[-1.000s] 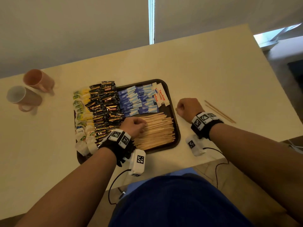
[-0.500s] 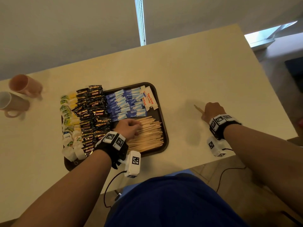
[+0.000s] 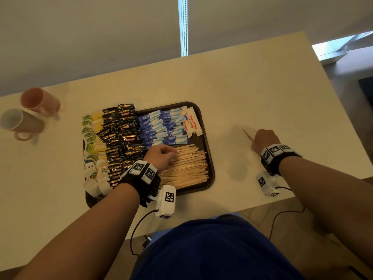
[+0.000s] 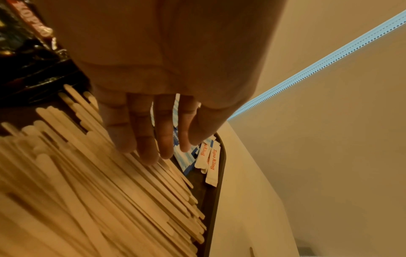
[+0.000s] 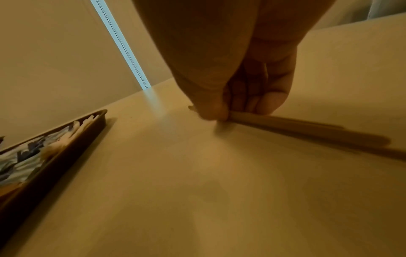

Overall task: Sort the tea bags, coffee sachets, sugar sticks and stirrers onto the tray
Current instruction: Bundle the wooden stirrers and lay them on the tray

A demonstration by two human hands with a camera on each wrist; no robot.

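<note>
Stirrers: two loose flat wooden stirrers [image 5: 307,131] lie on the cream table top [image 3: 252,87], well to the right of the dark brown rectangular tray [image 3: 210,158]. Right hand [image 3: 264,141] is curled over them, thumb and fingertips pinching them near one end. Their long axis runs from the hand's far left side, where a short tip [image 3: 247,134] points away from the person, back under the hand.

Left hand [image 3: 160,156] rests on the stacked wooden stirrers [image 3: 187,168] in the tray's near right part, fingers [image 4: 147,139] extended and relaxed, tips touching the sticks, gripping nothing. That stack's long axis runs left to right across the tray. Blue sugar sticks [image 3: 161,128] lie behind it; black coffee sachets [image 3: 121,134] and tea bags [image 3: 91,142] lie to its left.
</note>
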